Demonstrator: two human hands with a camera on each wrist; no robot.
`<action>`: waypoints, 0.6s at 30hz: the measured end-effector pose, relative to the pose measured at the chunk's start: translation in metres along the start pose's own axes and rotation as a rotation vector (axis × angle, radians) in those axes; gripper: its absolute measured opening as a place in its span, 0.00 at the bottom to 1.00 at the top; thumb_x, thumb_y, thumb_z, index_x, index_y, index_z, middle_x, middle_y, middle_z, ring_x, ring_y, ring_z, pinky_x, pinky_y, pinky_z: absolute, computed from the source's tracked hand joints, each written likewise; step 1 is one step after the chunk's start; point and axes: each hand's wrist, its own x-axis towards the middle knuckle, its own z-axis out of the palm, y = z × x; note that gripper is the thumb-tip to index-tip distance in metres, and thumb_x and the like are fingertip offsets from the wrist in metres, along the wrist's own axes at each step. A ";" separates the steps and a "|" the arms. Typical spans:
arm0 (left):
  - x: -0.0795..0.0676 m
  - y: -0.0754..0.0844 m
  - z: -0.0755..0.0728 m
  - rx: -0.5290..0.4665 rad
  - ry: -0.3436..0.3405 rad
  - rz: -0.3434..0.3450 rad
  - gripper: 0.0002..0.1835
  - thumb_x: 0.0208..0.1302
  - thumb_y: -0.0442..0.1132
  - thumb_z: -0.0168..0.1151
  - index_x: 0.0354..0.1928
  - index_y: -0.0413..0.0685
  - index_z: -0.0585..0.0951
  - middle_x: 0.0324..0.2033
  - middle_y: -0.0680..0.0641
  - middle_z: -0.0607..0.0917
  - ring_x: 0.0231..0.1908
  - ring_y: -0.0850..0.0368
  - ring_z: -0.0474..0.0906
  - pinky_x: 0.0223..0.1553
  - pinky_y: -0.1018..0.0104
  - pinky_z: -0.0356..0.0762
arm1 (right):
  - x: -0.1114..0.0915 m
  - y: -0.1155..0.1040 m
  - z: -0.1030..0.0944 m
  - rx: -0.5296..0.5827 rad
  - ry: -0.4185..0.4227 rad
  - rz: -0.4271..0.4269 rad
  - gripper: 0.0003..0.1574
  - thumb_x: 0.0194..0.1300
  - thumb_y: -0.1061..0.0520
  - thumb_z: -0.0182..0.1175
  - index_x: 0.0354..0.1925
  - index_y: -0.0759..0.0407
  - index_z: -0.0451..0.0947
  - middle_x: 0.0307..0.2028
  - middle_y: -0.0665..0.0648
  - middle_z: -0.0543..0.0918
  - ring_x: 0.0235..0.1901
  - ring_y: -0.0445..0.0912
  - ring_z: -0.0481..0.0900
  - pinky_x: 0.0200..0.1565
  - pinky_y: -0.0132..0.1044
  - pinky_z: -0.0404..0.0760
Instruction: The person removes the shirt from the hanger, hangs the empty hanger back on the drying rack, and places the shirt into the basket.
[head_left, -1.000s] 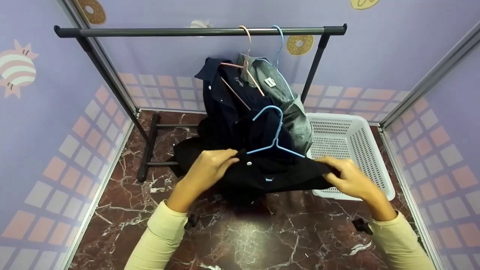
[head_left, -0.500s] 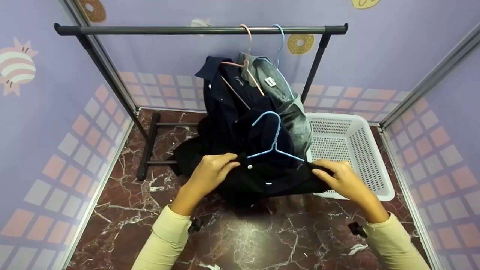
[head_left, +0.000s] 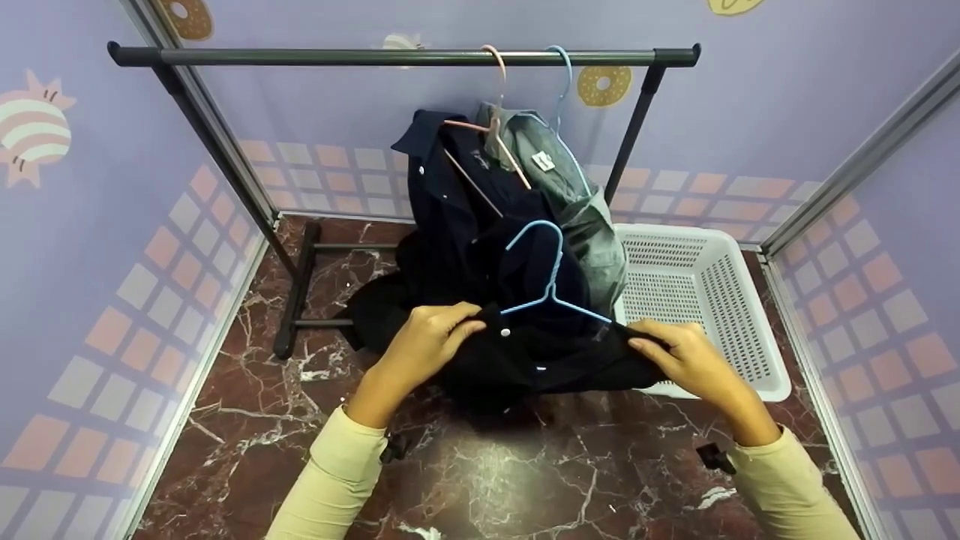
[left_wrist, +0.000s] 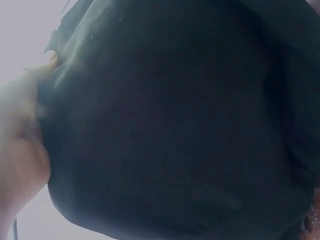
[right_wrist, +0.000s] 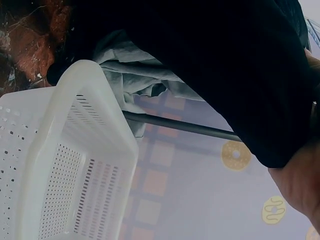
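A black shirt [head_left: 480,375] with a white button at its neck is stretched between both hands in the head view. A blue wire hanger [head_left: 553,289] sits in its neck, hook up, arms running into the shoulders. My left hand [head_left: 427,341] pinches the left shoulder, thumb in front. At the opposite shoulder my right hand [head_left: 686,356] pinches the cloth near the hanger's end. Black cloth [left_wrist: 165,120] fills most of the left wrist view, with the thumb at its edge. In the right wrist view the sleeve [right_wrist: 240,75] hangs down from the hand.
Behind stands a dark metal clothes rack [head_left: 300,58]. From its rail hang a navy shirt [head_left: 442,180] on a pink hanger [head_left: 493,127] and a grey shirt [head_left: 600,240] on a blue one. A white perforated basket [head_left: 739,300] stands right, on the dark marbled floor [head_left: 517,480].
Over the last second the shirt and hanger have dropped slightly towards me. My right hand has shifted its grip inward along the shoulder, while my left still pinches its side.
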 end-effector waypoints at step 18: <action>0.035 0.014 0.019 -0.016 0.034 0.037 0.08 0.71 0.35 0.65 0.43 0.37 0.87 0.36 0.45 0.91 0.38 0.53 0.90 0.44 0.62 0.88 | 0.002 -0.007 0.001 -0.055 0.066 -0.029 0.13 0.60 0.71 0.70 0.43 0.59 0.87 0.36 0.53 0.91 0.33 0.43 0.88 0.39 0.28 0.85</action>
